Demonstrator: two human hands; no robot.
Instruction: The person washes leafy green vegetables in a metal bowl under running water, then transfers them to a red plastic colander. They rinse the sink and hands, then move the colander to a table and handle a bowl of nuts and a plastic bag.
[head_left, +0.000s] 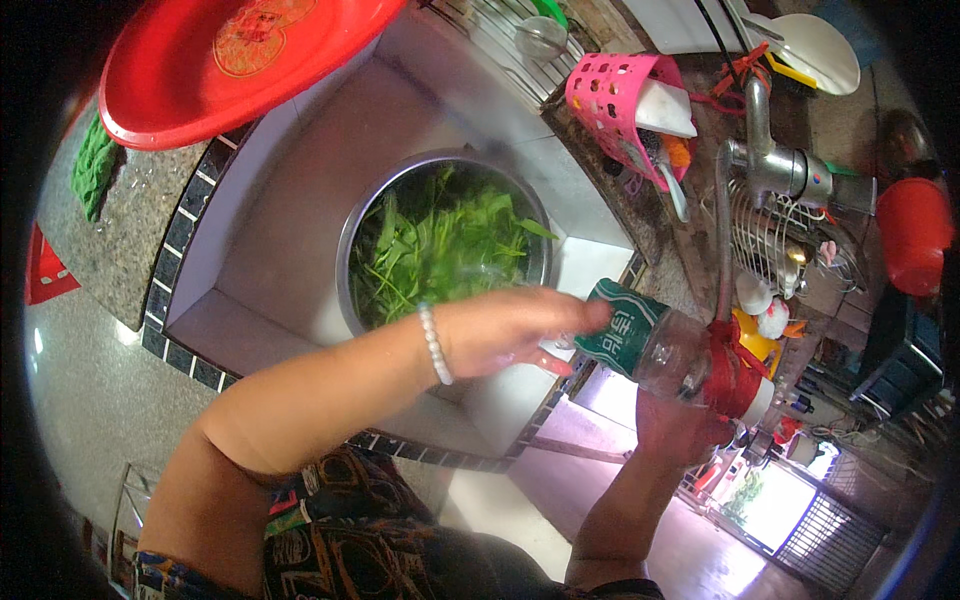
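A clear plastic bottle with a green label lies slantwise beside the tap, red cloth bound around its far part. My right hand is curled against the bottle's underside, its fingers partly hidden. My left hand, blurred and wearing a white bead bracelet, has its fingers apart at the bottle's near end. Its thumb overlaps the label; whether it presses there is unclear. Beyond the left forearm, a round metal basin of leafy green vegetables in water stands in the sink.
A metal tap rises at the right, near a pink perforated basket and a wire rack. A large red plastic basin overhangs the sink's upper left edge. A green cloth rests on the stone counter.
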